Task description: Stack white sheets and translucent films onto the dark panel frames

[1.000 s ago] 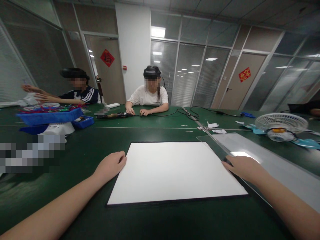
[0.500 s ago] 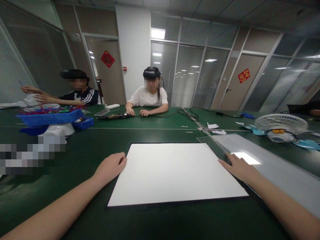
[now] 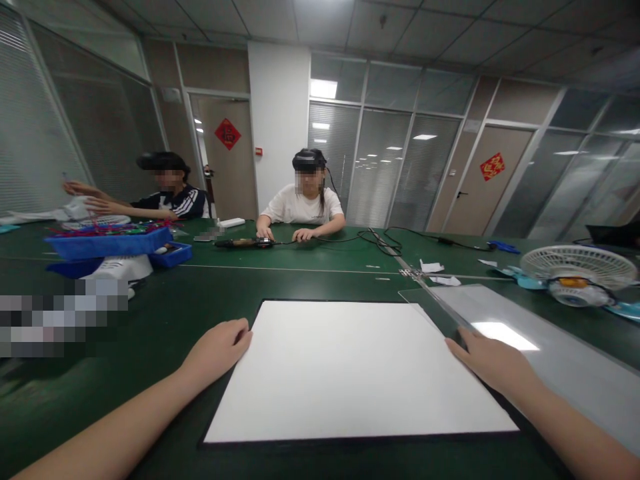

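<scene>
A large white board with a thin black border spans the space between my hands over the green table. My left hand is closed at its left edge, thumb along the rim and fingers curled down, their tips hidden. Across from it, my right hand grips the right edge with its thumb on the rim; the other fingers are bent away and partly hidden. Beside that hand lies a clear glassy sheet, its left part reaching beneath or behind the board's far right corner.
Blue bins of small parts stand at left near a white casing. A fan cage with blue blades lies at right. Paper scraps and a black cable lie farther back. Two people sit across the green table.
The camera view has tipped upward, so the scene sits lower. The board's near edge looks lower and wider. My right hand's fingers have gone from stretched out to bent around the edge.
</scene>
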Available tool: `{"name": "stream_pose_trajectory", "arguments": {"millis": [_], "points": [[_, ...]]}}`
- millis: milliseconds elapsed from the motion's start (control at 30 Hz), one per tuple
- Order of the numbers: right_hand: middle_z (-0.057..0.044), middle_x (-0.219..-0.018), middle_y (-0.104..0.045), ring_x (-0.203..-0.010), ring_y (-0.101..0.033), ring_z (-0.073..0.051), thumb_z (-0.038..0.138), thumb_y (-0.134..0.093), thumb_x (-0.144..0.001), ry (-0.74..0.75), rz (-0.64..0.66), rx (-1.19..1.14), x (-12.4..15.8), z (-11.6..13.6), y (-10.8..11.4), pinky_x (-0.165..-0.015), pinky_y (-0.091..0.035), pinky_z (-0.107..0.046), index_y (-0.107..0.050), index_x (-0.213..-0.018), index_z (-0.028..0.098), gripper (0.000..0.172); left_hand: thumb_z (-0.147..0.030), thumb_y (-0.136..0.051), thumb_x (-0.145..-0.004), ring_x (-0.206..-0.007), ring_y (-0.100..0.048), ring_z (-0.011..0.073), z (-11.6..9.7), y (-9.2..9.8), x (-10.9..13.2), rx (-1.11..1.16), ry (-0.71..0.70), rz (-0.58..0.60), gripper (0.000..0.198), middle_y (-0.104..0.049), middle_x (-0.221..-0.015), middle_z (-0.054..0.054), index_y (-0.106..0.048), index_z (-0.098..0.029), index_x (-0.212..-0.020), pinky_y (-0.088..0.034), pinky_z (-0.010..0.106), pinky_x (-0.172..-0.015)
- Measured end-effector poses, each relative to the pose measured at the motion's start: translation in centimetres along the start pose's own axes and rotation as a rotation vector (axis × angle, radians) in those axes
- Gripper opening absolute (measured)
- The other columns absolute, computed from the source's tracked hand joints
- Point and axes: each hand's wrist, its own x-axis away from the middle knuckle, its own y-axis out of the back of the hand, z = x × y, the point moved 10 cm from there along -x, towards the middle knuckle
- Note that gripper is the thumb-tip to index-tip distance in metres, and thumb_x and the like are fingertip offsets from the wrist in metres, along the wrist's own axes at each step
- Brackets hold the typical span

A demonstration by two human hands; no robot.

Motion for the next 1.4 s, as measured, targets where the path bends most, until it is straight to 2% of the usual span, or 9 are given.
{"name": "stream_pose_trajectory", "arguments": {"millis": [367,500,633,733,867,1033,1133,1267,1400], "points": [[-0.018,-0.090,-0.072,-0.085,-0.069,-0.034,0.043,-0.025,-0.095,0.070,-0.004,0.187,1.1,2.4,2.4,-0.069,-0.049,-0.043,-0.064,-0.111,0.013,0.052,-0.040,-0.035,-0.089,-0.075,-0.058,0.0215,-0.3,-0.1,-0.1,-0.025,0.000,0.035,0.030,-0.062,-0.077,0.004,-0.052,-0.022,-0.072,-0.035,0.031,-0.062],[-0.017,-0.087,-0.072,-0.082,-0.070,-0.034,0.041,-0.026,-0.096,0.089,-0.039,0.210,1.6,3.3,3.2,-0.067,-0.049,-0.043,-0.063,-0.115,0.013,0.049,-0.040,-0.035,-0.090,-0.075,-0.058,0.0213,-0.4,-0.1,-0.1,-0.038,0.001,0.037,0.031,-0.062,-0.078,0.004,-0.052,-0.021,-0.072,-0.035,0.031,-0.061],[-0.016,-0.089,-0.073,-0.081,-0.069,-0.033,0.044,-0.027,-0.095,0.162,-0.030,0.149,2.5,5.3,3.8,-0.068,-0.049,-0.043,-0.066,-0.111,0.016,0.050,-0.041,-0.035,-0.089,-0.074,-0.058,0.0213,-0.3,-0.2,0.0,-0.045,0.004,0.041,0.031,-0.063,-0.078,0.004,-0.053,-0.021,-0.073,-0.035,0.030,-0.060],[-0.012,-0.100,-0.073,-0.088,-0.068,-0.029,0.048,-0.025,-0.095,0.208,-0.044,-0.007,3.0,6.0,4.7,-0.074,-0.049,-0.040,-0.068,-0.110,0.022,0.053,-0.040,-0.035,-0.089,-0.074,-0.058,0.0213,-0.4,-0.1,0.0,-0.053,0.003,0.043,0.030,-0.063,-0.077,0.004,-0.053,-0.021,-0.073,-0.035,0.030,-0.060],[-0.009,-0.113,-0.070,-0.098,-0.065,-0.027,0.050,-0.023,-0.095,0.187,-0.089,-0.143,2.9,4.9,5.6,-0.077,-0.049,-0.038,-0.068,-0.112,0.025,0.054,-0.040,-0.034,-0.089,-0.074,-0.058,0.0210,-0.5,0.0,0.1,-0.058,-0.004,0.037,0.031,-0.062,-0.077,0.004,-0.053,-0.021,-0.073,-0.034,0.030,-0.060],[-0.018,-0.093,-0.071,-0.085,-0.068,-0.033,0.046,-0.026,-0.094,-0.099,-0.064,0.042,2.4,1.0,4.7,-0.070,-0.049,-0.043,-0.068,-0.103,0.014,0.053,-0.040,-0.034,-0.089,-0.073,-0.058,0.0210,-0.4,0.0,0.1,-0.063,-0.008,0.038,0.031,-0.062,-0.077,0.004,-0.053,-0.021,-0.073,-0.034,0.030,-0.059],[-0.019,-0.090,-0.071,-0.085,-0.068,-0.034,0.047,-0.027,-0.094,-0.102,0.015,0.063,2.5,1.2,3.6,-0.070,-0.048,-0.045,-0.069,-0.095,0.012,0.055,-0.041,-0.034,-0.089,-0.074,-0.058,0.0212,-0.3,-0.1,0.0,-0.065,-0.009,0.042,0.031,-0.062,-0.078,0.004,-0.053,-0.021,-0.074,-0.034,0.030,-0.059],[-0.018,-0.093,-0.071,-0.086,-0.067,-0.035,0.054,-0.023,-0.093,-0.042,0.055,0.026,2.8,3.1,3.8,-0.071,-0.049,-0.047,-0.068,-0.106,0.014,0.062,-0.040,-0.034,-0.089,-0.073,-0.058,0.0211,-0.2,-0.3,-0.1,-0.069,-0.013,0.043,0.031,-0.062,-0.077,0.004,-0.053,-0.022,-0.074,-0.034,0.030,-0.059],[-0.009,-0.118,-0.067,-0.103,-0.063,-0.031,0.062,-0.022,-0.092,0.093,0.064,-0.168,3.2,5.5,4.5,-0.084,-0.048,-0.044,-0.061,-0.124,0.027,0.062,-0.041,-0.035,-0.088,-0.073,-0.058,0.0213,-0.1,-0.4,-0.3,-0.068,-0.011,0.032,0.031,-0.063,-0.077,0.004,-0.054,-0.022,-0.075,-0.034,0.030,-0.059]]}}
